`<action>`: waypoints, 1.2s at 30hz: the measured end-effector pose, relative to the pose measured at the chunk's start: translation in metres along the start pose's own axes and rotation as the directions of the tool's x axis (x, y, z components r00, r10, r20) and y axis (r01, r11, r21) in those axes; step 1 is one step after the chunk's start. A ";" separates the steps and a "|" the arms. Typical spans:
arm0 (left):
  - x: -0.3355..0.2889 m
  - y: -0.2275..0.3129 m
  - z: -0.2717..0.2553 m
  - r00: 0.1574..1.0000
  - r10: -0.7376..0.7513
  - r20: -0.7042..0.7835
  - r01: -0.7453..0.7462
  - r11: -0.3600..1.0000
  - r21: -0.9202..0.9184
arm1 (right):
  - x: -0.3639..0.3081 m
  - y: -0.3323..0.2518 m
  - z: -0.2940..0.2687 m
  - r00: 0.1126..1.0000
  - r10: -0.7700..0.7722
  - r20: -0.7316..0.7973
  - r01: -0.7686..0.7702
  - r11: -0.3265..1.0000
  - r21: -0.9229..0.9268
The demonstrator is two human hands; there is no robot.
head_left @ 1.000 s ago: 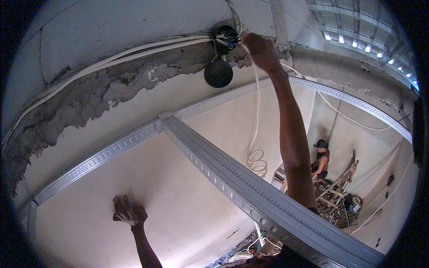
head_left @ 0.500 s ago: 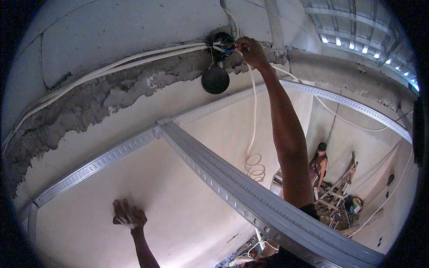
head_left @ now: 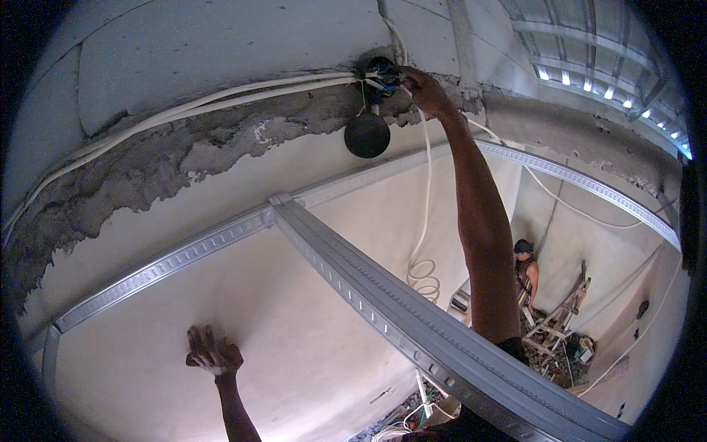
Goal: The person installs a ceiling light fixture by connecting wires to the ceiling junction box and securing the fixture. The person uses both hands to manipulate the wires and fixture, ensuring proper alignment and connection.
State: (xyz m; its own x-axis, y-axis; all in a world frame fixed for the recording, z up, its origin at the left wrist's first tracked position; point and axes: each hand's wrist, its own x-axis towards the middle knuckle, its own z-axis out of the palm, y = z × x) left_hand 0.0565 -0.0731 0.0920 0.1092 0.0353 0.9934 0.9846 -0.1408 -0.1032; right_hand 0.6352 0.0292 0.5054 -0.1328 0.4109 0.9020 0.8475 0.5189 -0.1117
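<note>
Starting up close, see a grey metal beam [head_left: 412, 302] cutting diagonally across the view, joined to a slotted metal rail [head_left: 169, 269] along the wall [head_left: 294, 302]. Got the left hand [head_left: 213, 351] up against that pale wall, gripping nothing, fingers loosely spread. Further up, got the right hand [head_left: 425, 90] at a round black box [head_left: 378, 66], fingertips right by the wires [head_left: 383, 83] in its mouth. Can't tell if pinching them or just touching, too small and dark there. Spot a black disc [head_left: 367, 135] just below the box, plus white cables [head_left: 221, 96] running in from the left and a curly cable [head_left: 423, 280] dangling lower. Way down past that, see a co-worker [head_left: 524, 267] near rough wooden framing [head_left: 563, 317].
</note>
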 end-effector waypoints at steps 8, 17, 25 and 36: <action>-0.003 -0.004 0.002 0.998 0.039 0.053 -0.042 0.997 0.058 | 0.006 -0.023 -0.019 0.989 -0.103 0.102 0.109 0.993 -0.052; -0.017 -0.010 0.013 0.997 -0.055 0.054 0.057 0.998 -0.042 | 0.035 0.015 -0.014 0.988 0.071 0.140 -0.103 0.966 0.238; 0.005 0.003 0.001 0.999 0.042 0.003 -0.042 0.998 0.044 | 0.062 0.093 0.010 0.963 -0.259 -0.074 0.230 0.933 -0.276; -0.005 -0.005 0.001 0.997 0.083 -0.006 -0.082 0.995 0.063 | 0.064 0.047 0.013 0.970 0.162 -0.182 -0.159 0.987 0.027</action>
State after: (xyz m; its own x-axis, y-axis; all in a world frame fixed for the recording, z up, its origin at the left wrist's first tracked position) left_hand 0.0513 -0.0720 0.0879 0.1897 0.0178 0.9817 0.9789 -0.0805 -0.1877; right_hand 0.6597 0.0895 0.5521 0.1018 0.3461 0.9327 0.8435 0.4670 -0.2653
